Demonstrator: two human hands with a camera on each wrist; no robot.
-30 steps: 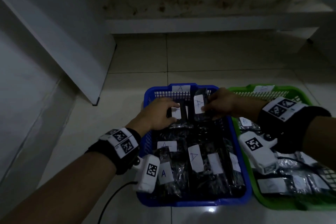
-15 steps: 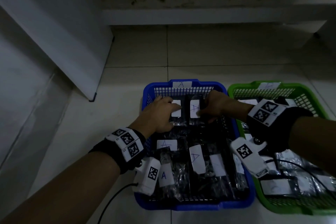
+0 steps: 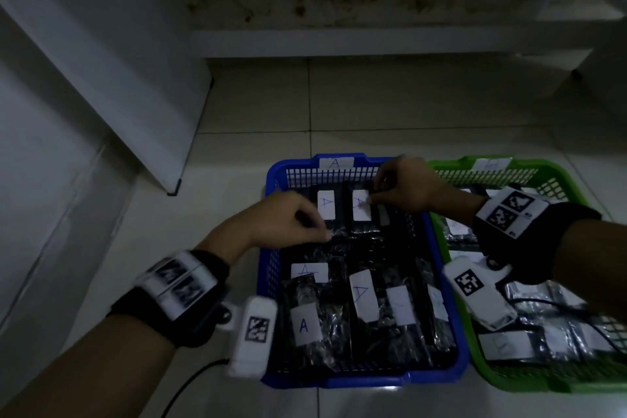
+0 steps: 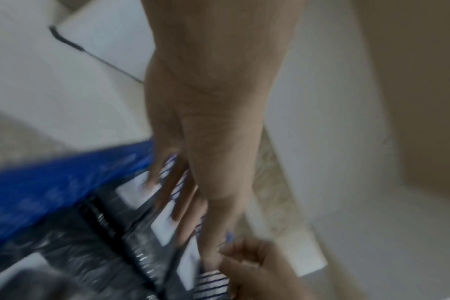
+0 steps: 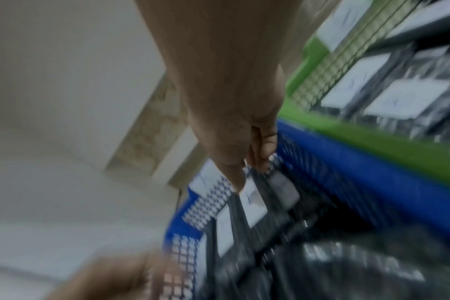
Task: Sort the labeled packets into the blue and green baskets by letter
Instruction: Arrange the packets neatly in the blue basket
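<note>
Two hands reach into the blue basket (image 3: pixel 271 285) of black A-labelled packets (image 3: pixel 363 299): the right hand (image 3: pixel 407 188) pinches a far packet (image 3: pixel 360 210), the left hand (image 3: pixel 288 219) curls empty above another; they look light, crinkly, slippery, best gripped at an edge.

Both forearms extend forward, each wearing a black wrist strap. Left hand (image 3: pixel 285 217): fingers loosely curled, holding nothing. Right hand (image 3: pixel 409 185): fingers bent downward, fingertips pinched; grip contents indeterminate.
</note>
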